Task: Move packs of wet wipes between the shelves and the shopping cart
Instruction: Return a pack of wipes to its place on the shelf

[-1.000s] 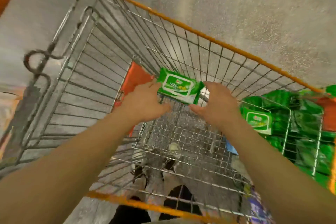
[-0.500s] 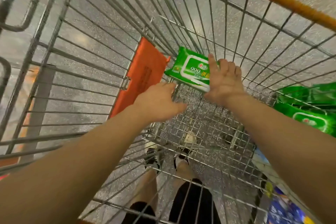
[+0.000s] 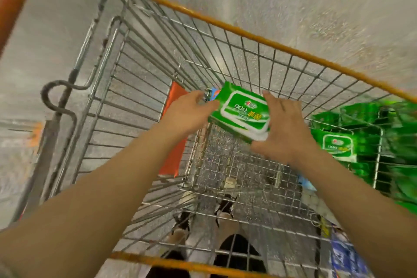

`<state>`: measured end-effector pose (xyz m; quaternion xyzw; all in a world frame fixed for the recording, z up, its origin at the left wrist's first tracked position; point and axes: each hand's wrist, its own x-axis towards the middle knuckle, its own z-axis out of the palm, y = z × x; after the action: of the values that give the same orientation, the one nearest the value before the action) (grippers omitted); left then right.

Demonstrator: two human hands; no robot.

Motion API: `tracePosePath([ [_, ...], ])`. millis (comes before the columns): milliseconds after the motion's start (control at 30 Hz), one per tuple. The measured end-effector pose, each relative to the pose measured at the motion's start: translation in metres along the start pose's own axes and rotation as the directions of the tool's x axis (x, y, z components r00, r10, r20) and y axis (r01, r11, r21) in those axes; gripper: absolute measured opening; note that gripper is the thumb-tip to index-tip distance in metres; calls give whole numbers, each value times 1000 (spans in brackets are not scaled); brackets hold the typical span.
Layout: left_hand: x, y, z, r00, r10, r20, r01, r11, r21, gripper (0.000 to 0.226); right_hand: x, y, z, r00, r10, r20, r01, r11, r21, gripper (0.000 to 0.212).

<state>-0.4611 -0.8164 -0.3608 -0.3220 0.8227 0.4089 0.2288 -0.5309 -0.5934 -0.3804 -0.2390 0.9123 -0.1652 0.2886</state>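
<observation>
A green pack of wet wipes (image 3: 242, 111) with a white label is held inside the wire shopping cart (image 3: 144, 88), above its mesh floor. My left hand (image 3: 187, 113) touches the pack's left end and my right hand (image 3: 282, 126) clasps its right end. More green packs of wet wipes (image 3: 338, 144) lie on the shelf to the right, seen through the cart's right wall.
The cart has orange rims (image 3: 270, 45) at the far and near sides and an orange flap (image 3: 176, 140) on its left wall. Blue packages (image 3: 347, 255) sit at the lower right. My feet (image 3: 203, 216) show through the cart floor on the grey ground.
The pack lay low in the cart half a second ago under my right hand; now both hands hold it higher, and the view has pulled back upward.
</observation>
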Motion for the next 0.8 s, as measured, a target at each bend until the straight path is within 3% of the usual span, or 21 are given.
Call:
tracePosePath([
  [133, -25, 25, -19, 998, 10, 69, 3, 984, -179, 77, -66, -25, -52, 993, -48, -107, 53, 998, 43, 125],
  [267, -73, 55, -40, 943, 91, 321, 95, 850, -518, 24, -137, -47, -94, 982, -7, -187, 32, 991, 127, 126],
  [333, -103, 64, -47, 895, 181, 408, 107, 800, -590, 30, -172, -57, -105, 971, 7, -238, 27, 990, 140, 126],
  [467, -154, 81, -49, 808, 310, 500, 48, 812, -581, 44, -237, -71, -114, 932, 23, -361, 20, 993, 115, 125],
  [567, -192, 95, -46, 783, 347, 517, 24, 812, -583, 50, -286, -78, -112, 840, 49, -541, -32, 999, 41, 122],
  [633, -217, 105, -42, 767, 377, 519, 1, 808, -589, 48, -321, -83, -108, 726, 220, -652, -118, 973, 196, 125],
  [667, -229, 110, -39, 760, 391, 519, -13, 808, -590, 47, -339, -84, -104, 653, 377, -657, -132, 911, 391, 127],
  [733, -255, 119, -31, 741, 416, 527, -39, 810, -585, 49, -370, -95, -104, 490, 660, -569, 6, 650, 760, 113],
  [767, -268, 123, -24, 726, 428, 538, -50, 814, -579, 50, -384, -95, -103, 445, 761, -473, 132, 466, 875, 94],
  [800, -282, 127, -17, 709, 438, 553, -59, 818, -572, 50, -398, -89, -100, 446, 803, -396, 274, 299, 914, 70],
])
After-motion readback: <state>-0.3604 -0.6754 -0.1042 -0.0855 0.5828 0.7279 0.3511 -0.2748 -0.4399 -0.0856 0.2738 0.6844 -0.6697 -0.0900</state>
